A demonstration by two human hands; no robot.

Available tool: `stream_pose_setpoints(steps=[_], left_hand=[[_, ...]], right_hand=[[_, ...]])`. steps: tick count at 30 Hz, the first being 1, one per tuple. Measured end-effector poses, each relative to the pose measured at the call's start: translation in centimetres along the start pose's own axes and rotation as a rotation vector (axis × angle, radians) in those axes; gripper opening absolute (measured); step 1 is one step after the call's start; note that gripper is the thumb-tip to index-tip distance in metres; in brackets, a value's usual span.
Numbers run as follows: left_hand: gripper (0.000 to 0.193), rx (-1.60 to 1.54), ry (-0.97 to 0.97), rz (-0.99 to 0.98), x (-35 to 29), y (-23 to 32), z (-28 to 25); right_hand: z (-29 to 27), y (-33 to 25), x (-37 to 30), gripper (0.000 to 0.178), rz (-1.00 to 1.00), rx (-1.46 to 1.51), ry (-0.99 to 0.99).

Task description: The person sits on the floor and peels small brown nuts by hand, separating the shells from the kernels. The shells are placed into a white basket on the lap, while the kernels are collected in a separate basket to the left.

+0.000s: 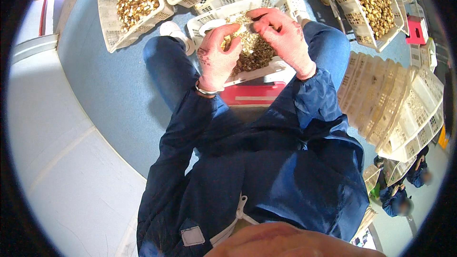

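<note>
My left hand, in a pink glove, is closed with thumb and fingertips around a small pale yellow piece that looks like a mushroom. My right hand, also gloved in pink, is beside it with its fingers curled together; whatever they pinch is too small to make out. Both hands are above a white perforated plastic crate between my knees. Brown and pale cut bits lie inside it, partly covered by the gloves.
Crates of glossy brown mushroom-like pieces stand ahead, one at the left, and another at the right. A red plastic piece is below the near crate. Stacked white crates lean at my right. A wall runs along the left.
</note>
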State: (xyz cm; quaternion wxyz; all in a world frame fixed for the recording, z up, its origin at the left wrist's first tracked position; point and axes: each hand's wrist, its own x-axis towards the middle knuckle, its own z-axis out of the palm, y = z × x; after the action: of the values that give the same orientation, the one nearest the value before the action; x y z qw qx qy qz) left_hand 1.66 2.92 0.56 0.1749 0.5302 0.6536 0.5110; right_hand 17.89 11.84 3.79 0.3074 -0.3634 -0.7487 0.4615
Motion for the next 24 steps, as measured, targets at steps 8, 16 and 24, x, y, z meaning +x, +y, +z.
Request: stream_pose_setpoints(steps=[8, 16, 24], left_hand=[[0.028, 0.108, 0.025, 0.139, 0.1, -0.1, -0.1], [0.028, 0.109, 0.032, 0.162, 0.2, -0.3, 0.0], [0.027, 0.074, 0.019, 0.034, 0.1, 0.3, 0.0]], right_hand=[[-0.2, 0.2, 0.0, 0.015, 0.013, 0.006, 0.009], [-0.2, -0.3, 0.2, 0.016, 0.104, 0.043, -0.003], [-0.3, 0.9, 0.3, 0.015, 0.061, 0.035, 0.073]])
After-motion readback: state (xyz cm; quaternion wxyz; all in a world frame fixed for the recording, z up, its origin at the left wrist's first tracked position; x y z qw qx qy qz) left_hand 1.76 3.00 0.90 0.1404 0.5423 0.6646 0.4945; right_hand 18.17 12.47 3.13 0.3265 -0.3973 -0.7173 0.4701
